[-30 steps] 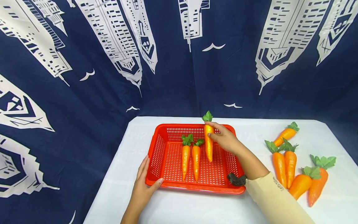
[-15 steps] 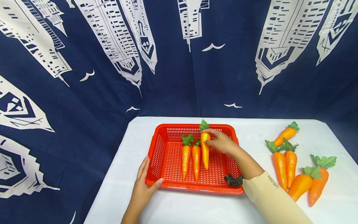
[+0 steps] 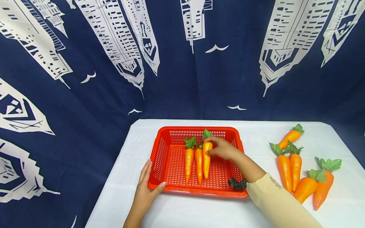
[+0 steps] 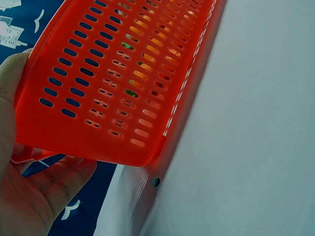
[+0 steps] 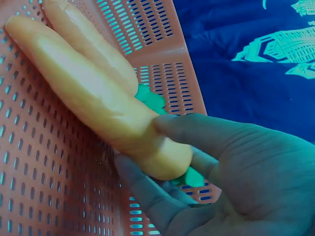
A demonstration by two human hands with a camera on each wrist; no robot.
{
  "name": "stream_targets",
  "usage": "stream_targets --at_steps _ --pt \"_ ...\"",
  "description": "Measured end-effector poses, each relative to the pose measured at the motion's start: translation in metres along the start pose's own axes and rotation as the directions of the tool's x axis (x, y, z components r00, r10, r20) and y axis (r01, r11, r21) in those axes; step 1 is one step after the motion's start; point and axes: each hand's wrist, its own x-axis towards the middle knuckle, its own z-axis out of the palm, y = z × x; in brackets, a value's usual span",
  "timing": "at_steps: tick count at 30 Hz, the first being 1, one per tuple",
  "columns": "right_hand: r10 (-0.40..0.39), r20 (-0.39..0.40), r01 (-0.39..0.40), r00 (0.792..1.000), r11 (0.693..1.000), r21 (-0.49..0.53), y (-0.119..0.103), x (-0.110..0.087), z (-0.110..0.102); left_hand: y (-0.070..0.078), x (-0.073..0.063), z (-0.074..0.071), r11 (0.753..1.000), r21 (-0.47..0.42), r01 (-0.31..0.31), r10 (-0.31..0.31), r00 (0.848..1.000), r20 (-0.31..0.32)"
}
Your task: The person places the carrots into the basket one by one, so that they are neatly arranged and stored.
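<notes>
In the head view, my right hand (image 3: pixel 220 148) pinches an orange carrot (image 3: pixel 206 164) with a green leafy top between thumb and fingers. The carrot lies low inside the red perforated basket (image 3: pixel 196 191), beside a thinner carrot (image 3: pixel 199 167). A third carrot (image 3: pixel 188 163) is to the left of these two. The right wrist view shows the thumb and fingers around the leafy end of the held carrot (image 5: pixel 93 98). My left hand (image 3: pixel 144 186) rests at the basket's near left corner, fingers straight along the side and thumb at the front rim.
Right of the basket, several carrots (image 3: pixel 284 171) lie loose on the white tabletop (image 3: pixel 256 205). A dark blue cloth (image 3: pixel 176 95) with white building prints hangs behind the table. A black wrist device (image 3: pixel 237 184) sits under the right forearm, over the basket's near right corner.
My right hand has moved the held carrot left and toward the near side, lowering it beside the two carrots in the basket. The left hand stays at the corner.
</notes>
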Motion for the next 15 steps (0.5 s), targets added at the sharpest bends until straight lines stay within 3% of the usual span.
stream_targets --at_steps 8,15 --pt "-0.010 0.017 0.014 1.000 0.980 -0.199 0.0056 0.0018 0.0029 -0.0005 -0.0008 0.0005 1.000 0.000 0.005 -0.005 1.000 0.006" --pt "0.008 0.061 0.010 0.998 0.961 -0.276 0.0076 0.0012 0.0052 -0.0002 -0.0004 -0.0003 1.000 0.011 0.010 -0.010 1.000 0.005"
